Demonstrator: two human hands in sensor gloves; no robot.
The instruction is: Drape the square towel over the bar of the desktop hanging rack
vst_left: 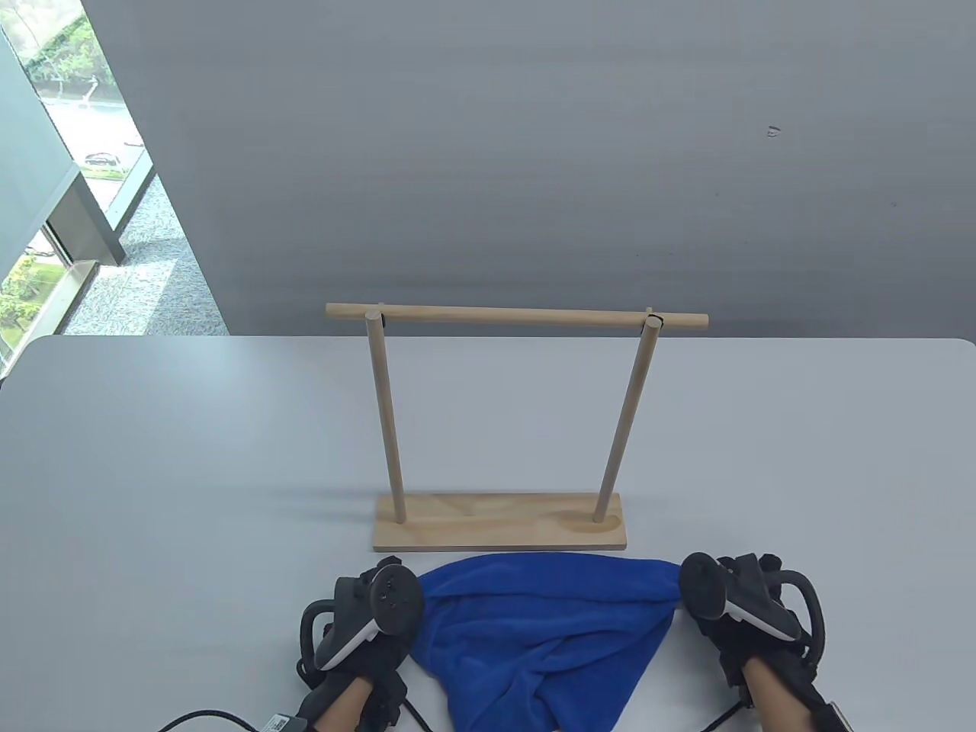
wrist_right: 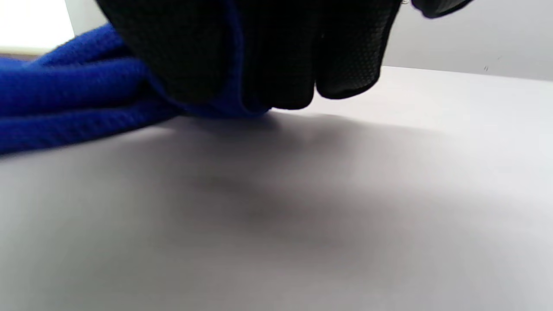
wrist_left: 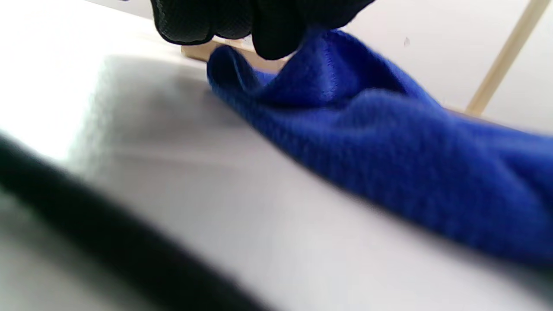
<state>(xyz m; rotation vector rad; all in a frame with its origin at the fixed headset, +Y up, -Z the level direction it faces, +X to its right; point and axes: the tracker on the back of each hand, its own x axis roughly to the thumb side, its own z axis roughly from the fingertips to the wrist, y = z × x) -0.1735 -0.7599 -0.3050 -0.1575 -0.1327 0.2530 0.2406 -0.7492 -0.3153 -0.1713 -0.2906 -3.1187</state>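
The blue towel (vst_left: 545,633) lay bunched on the table (vst_left: 152,473), its far edge stretched crosswise between the two hands. The left hand (vst_left: 366,618) pinched one far corner, the right hand (vst_left: 732,602) clenched the other, each grip closed on cloth, low at the table. Just beyond both grips stood the wooden rack (vst_left: 499,427), its bar (vst_left: 518,316) high above them and running parallel to the held edge. Both hands sat about equally near, so I judged the edge needed to rise up and forward.
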